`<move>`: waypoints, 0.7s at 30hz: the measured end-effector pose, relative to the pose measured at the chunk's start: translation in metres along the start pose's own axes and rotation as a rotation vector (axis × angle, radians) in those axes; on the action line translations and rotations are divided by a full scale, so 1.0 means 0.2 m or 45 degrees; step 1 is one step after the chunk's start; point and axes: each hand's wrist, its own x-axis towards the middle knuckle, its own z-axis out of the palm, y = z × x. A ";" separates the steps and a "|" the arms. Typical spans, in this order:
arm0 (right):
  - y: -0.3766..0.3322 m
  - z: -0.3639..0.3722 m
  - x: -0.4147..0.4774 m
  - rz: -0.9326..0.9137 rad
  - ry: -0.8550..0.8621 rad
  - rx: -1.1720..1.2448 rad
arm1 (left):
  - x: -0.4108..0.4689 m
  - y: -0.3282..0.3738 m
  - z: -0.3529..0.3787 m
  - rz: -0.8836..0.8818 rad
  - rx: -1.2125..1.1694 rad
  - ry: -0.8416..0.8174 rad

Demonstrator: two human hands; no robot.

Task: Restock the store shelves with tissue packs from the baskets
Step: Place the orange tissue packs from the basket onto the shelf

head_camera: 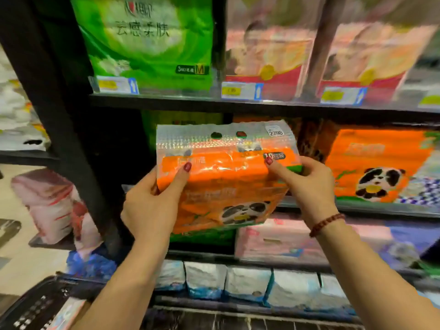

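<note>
A person's left hand [152, 203] grips the left end of an orange panda tissue pack [226, 186] while the right hand [307, 186] pinches its upper right corner. They hold it just in front of the middle shelf's [381, 208] front edge, handle flap up, long axis running left to right along that edge. The open slot appears to lie straight behind the pack, left of a matching shelved pack [376, 167], so the push likely goes forward, both hands equally near.
</note>
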 end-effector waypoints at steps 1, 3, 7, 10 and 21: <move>-0.01 -0.06 0.03 -0.033 0.036 0.005 | 0.00 0.06 0.05 0.041 0.003 -0.007; -0.04 -0.15 0.10 -0.092 0.100 0.032 | 0.00 0.16 0.15 0.107 -0.033 -0.028; -0.08 -0.29 0.20 -0.195 0.164 0.065 | 0.03 0.26 0.32 0.125 -0.266 -0.114; -0.06 -0.34 0.26 -0.219 0.213 0.051 | 0.05 0.25 0.44 0.111 -0.413 -0.203; 0.31 -0.28 0.42 -0.113 0.303 -0.083 | 0.15 -0.03 0.83 0.074 -0.399 -0.386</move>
